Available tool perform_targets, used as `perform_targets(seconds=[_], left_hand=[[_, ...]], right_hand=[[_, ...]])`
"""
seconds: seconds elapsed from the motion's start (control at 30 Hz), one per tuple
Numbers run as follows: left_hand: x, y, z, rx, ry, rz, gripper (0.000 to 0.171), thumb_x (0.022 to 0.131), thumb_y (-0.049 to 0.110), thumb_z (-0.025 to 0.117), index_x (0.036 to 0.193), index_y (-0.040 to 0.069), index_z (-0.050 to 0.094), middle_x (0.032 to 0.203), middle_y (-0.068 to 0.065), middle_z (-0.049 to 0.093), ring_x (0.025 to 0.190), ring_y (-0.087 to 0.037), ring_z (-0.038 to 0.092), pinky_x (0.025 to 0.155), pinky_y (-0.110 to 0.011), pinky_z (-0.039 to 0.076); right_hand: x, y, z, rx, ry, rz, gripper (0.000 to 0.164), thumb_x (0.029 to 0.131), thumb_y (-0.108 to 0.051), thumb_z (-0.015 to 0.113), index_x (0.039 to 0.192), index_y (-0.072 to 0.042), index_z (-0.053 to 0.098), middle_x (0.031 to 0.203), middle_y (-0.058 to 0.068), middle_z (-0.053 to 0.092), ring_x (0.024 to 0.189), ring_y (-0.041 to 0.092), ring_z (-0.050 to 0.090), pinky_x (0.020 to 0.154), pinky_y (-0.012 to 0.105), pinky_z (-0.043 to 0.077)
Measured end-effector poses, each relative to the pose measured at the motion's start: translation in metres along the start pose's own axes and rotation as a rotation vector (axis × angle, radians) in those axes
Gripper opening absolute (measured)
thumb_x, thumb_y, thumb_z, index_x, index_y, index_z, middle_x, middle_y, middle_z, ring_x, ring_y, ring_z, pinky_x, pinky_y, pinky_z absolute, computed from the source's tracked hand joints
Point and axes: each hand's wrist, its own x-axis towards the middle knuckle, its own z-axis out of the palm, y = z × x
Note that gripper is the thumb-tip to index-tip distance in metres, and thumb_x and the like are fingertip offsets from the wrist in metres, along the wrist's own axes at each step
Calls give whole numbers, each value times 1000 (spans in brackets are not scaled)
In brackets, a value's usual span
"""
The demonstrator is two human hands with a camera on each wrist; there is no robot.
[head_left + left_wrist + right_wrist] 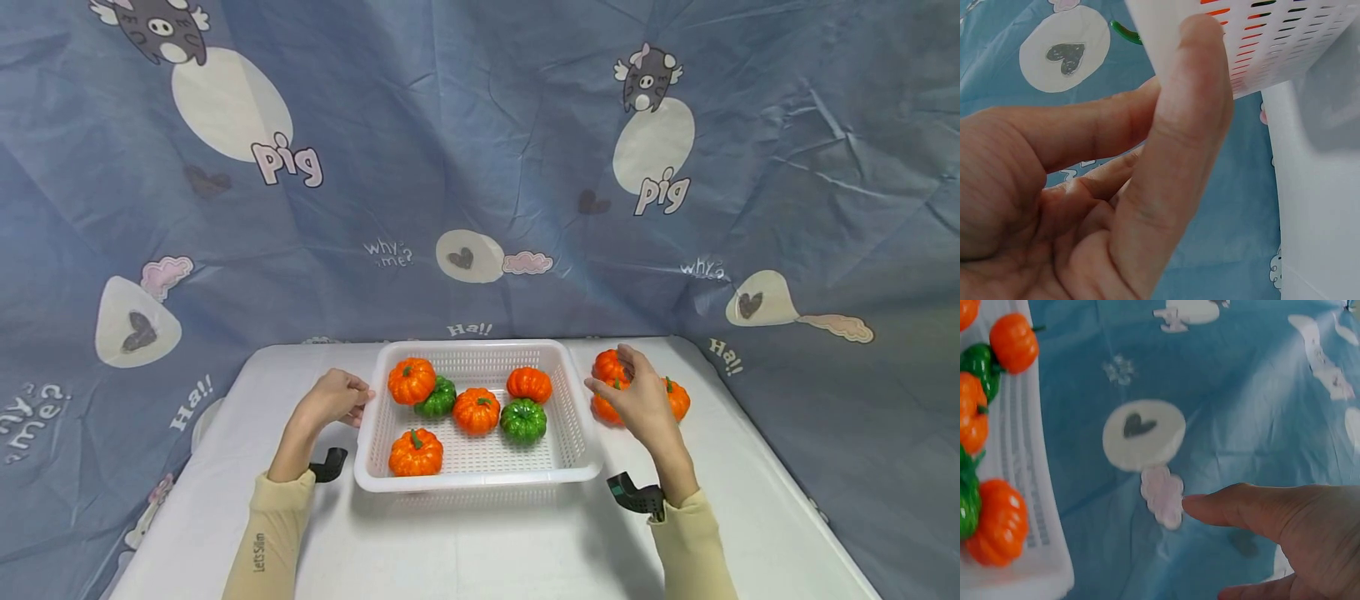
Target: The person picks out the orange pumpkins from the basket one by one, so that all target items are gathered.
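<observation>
A white perforated plastic basket (pixel 480 478) stands on the table, holding several small orange pumpkins (pixel 476 412) and two green pumpkins (pixel 523 422). My left hand (pixel 335 397) grips its left rim. In the left wrist view, one finger (pixel 1191 125) lies along the outer wall of the basket (pixel 1260 56) while another meets the rim's edge. To the basket's right, my right hand (pixel 641 400) is above a cluster of three orange pumpkins (pixel 677 400), thumb and fingers apart. It partly hides the cluster in the head view. The right wrist view shows nothing between thumb (pixel 1222 509) and fingers.
White cloth covers the table (pixel 480 542). A blue curtain (pixel 420 167) with pig prints rises behind and along both sides. Dark camera mounts sit at the left wrist (pixel 328 465) and the right wrist (pixel 636 495).
</observation>
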Motion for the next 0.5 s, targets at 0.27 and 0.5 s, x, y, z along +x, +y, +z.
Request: perform_targets(seconds=[0.27, 0.5], left_hand=[[0, -1, 0, 3, -5, 3, 34, 96, 8, 57, 120, -16, 55, 82, -17, 66, 59, -12, 65, 60, -31, 61], [1, -1, 1, 1, 0, 13, 33, 96, 7, 57, 118, -16, 56, 81, -17, 66, 58, -13, 65, 59, -31, 61]], right_hand=[[-8, -16, 31, -50, -59, -73, 77, 81, -23, 77, 142, 4, 38, 143, 23, 46, 129, 41, 48, 108, 52, 41], [-14, -23, 56, -38, -106, -120, 77, 79, -21, 79, 140, 5, 40, 143, 24, 46, 130, 42, 46, 109, 52, 40]])
